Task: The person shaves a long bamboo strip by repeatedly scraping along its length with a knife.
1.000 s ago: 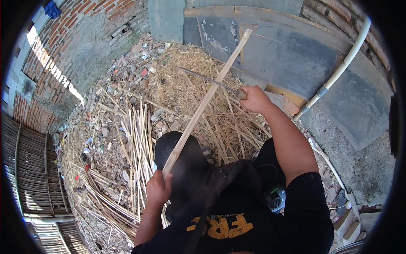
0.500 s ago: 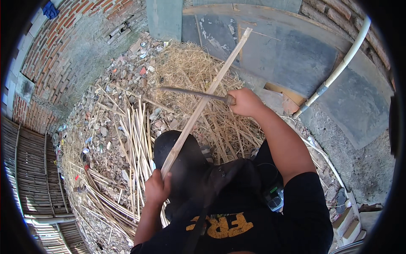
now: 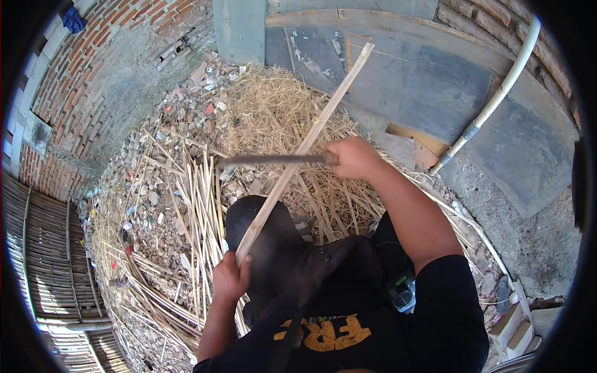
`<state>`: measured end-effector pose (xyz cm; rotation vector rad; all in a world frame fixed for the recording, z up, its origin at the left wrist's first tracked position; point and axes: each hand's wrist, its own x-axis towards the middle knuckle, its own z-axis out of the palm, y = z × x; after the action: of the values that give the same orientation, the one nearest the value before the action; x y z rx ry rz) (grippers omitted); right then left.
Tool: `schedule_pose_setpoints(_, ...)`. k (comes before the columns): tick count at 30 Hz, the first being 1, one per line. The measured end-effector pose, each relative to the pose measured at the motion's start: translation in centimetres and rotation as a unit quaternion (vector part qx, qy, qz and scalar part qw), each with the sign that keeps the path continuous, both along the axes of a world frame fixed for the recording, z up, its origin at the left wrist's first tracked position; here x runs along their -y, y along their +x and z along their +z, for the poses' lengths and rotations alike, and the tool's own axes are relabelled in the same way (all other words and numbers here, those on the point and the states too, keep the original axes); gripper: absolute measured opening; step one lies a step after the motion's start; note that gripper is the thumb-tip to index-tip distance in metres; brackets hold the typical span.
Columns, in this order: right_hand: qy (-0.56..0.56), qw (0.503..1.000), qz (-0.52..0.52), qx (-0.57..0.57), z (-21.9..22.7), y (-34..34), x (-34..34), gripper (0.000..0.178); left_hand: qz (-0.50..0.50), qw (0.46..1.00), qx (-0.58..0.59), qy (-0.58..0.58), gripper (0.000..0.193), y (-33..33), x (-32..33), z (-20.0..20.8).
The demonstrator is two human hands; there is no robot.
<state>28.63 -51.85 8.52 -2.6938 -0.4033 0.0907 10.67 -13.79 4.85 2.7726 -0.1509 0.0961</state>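
Observation:
My left hand (image 3: 231, 276) is wrapped round the lower end of a long pale bamboo strip (image 3: 316, 129), which slants up and away to the right. In my right hand (image 3: 354, 158) is the handle of a machete (image 3: 258, 160), its dark blade pointing left. The blade lies across the strip near its middle, slightly blurred. Whether its edge bites into the strip I cannot tell. Below the strip, a heap of thin shavings (image 3: 273, 102) spreads over the ground.
A bundle of split bamboo strips (image 3: 202, 199) lies left of my knee on rubble (image 3: 152, 214). Grey panels (image 3: 413, 78) lean behind the shavings, with a white pipe (image 3: 500, 93) at right. A brick wall (image 3: 93, 81) and a bamboo slat screen (image 3: 46, 248) stand at left.
My right hand has come slightly down and toward me, bringing the machete lower along the strip. The blade has turned more level. My left hand keeps its hold, almost unmoved.

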Motion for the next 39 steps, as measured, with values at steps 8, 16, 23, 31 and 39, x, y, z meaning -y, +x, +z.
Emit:
schedule_pose_setpoints(8, 0.055, 0.995, -0.085, 0.021, -2.5, 0.9, 2.0, 0.026, 0.003, 1.0, -0.006, 0.013, 0.036, 0.3, 0.5, 0.3)
schedule_pose_setpoints(16, -0.017, 0.998, 0.024, 0.058, -1.0, 0.0, -0.4, 0.02, 0.004, 1.0, -0.004, 0.018, 0.036, 0.1, 0.3, 0.4)
schedule_pose_setpoints(23, 0.043, 0.988, -0.141, 0.053, -2.8, 1.6, 3.3, 0.022, -0.003, 1.0, 0.008, 0.011, 0.034, 0.6, 0.1, -0.2)
schedule_pose_setpoints(31, -0.022, 0.994, 0.029, 0.101, -2.0, -0.4, 0.2, 0.027, -0.001, 1.0, 0.013, 0.013, 0.034, 0.5, 0.6, 0.1)
schedule_pose_setpoints(39, 0.097, 0.985, -0.139, 0.043, -3.1, 1.8, 4.2, 0.022, -0.008, 1.0, 0.022, -0.008, 0.036, 0.5, 0.5, 0.0)
